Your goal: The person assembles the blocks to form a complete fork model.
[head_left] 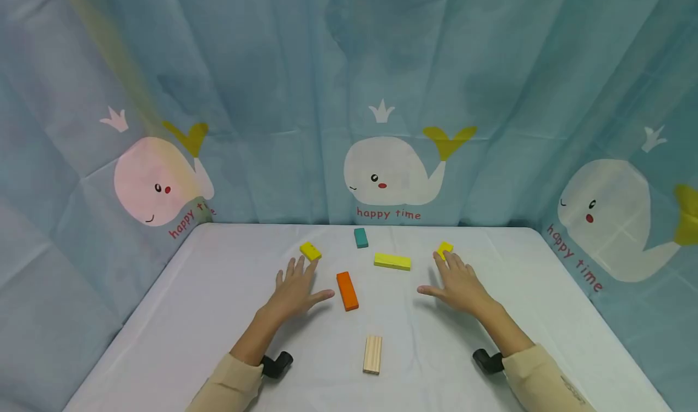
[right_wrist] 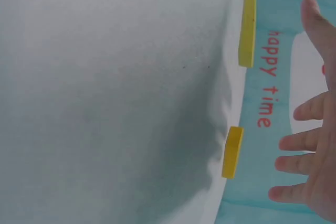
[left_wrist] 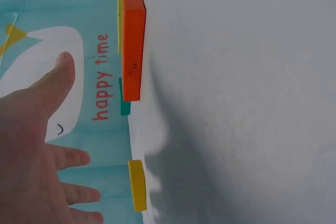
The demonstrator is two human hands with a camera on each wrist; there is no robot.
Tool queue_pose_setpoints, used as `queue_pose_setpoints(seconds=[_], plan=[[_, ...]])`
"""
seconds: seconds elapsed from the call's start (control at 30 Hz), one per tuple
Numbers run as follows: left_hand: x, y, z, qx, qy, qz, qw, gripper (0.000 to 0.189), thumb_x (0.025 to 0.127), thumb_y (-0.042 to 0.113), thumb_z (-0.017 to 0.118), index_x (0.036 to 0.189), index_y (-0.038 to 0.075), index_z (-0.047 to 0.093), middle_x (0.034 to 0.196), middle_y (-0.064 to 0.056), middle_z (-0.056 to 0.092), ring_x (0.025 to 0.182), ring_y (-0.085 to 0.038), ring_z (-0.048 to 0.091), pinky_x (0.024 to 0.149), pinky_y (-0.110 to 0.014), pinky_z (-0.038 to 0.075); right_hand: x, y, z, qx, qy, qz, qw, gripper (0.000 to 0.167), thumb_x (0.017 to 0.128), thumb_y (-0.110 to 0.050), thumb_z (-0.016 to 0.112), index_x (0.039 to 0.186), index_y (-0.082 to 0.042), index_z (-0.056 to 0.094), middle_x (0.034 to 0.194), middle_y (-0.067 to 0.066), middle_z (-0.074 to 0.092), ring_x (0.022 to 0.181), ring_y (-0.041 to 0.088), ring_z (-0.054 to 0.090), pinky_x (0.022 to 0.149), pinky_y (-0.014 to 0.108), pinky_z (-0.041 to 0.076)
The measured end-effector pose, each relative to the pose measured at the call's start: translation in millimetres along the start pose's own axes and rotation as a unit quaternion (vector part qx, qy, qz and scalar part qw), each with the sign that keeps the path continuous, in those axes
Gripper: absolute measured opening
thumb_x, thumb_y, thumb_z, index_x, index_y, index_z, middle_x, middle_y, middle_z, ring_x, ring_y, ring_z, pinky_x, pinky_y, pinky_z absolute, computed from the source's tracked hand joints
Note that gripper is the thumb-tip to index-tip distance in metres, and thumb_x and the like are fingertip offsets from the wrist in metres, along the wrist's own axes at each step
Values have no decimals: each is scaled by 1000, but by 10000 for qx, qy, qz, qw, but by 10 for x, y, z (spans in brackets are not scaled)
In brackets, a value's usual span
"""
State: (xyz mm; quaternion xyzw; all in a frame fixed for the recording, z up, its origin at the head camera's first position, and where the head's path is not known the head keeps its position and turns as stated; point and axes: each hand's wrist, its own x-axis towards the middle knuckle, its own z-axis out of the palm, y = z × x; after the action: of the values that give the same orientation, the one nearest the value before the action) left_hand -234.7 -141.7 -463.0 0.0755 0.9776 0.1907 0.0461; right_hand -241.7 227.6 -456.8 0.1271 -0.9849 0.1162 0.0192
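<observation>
My left hand hovers over the left half of the white table with its fingers spread and nothing in it. Just past its fingertips lies a short yellow block, and right of its thumb is a long orange block. On the other side, my right hand also hangs with fingers spread, holding nothing. Its index finger overlaps another short yellow block in the head view. A long yellow block lies between the hands, farther back. In the right wrist view both yellow blocks stand out beyond the fingertips.
A small teal block lies near the table's back edge. Closer to me is a plain wooden block with lengthwise grain. Blue curtains printed with whales hang behind and along both sides of the white table.
</observation>
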Motion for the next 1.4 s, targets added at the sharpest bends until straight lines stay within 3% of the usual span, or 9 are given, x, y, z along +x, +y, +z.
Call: queue_pose_setpoints(seconds=[0.3, 0.63, 0.93, 1.4], plan=[[48, 44, 17, -109, -131, 193, 9997, 92, 84, 61, 64, 152, 7, 32, 158, -25, 26, 148, -48, 14, 114, -69, 11, 116, -49, 3, 257, 49, -76, 9996, 101, 82, -66, 62, 149, 4, 32, 154, 29, 31, 143, 47, 28, 111, 65, 27], [123, 104, 69, -328, -123, 572, 9977, 93, 84, 57, 67, 150, 1, 32, 157, -26, 26, 149, -41, 19, 119, -56, 18, 236, -160, -13, 463, -87, -190, 9987, 99, 83, -64, 63, 148, 5, 33, 152, 30, 34, 142, 47, 30, 112, 63, 27], [149, 204, 97, -425, -256, 439, 9978, 95, 81, 56, 70, 151, 4, 32, 159, -23, 24, 148, -39, 22, 117, -56, 25, 395, -223, 39, 499, -121, -327, 9981, 95, 83, -60, 66, 147, 3, 36, 149, 26, 40, 138, 43, 37, 111, 58, 33], [225, 305, 151, -606, -553, 502, 9954, 98, 78, 56, 74, 151, 5, 33, 157, -21, 29, 146, -38, 28, 115, -55, 29, 644, -298, 128, 564, -282, -421, 9971, 90, 82, -55, 70, 145, 1, 41, 147, 24, 44, 137, 41, 41, 112, 55, 35]])
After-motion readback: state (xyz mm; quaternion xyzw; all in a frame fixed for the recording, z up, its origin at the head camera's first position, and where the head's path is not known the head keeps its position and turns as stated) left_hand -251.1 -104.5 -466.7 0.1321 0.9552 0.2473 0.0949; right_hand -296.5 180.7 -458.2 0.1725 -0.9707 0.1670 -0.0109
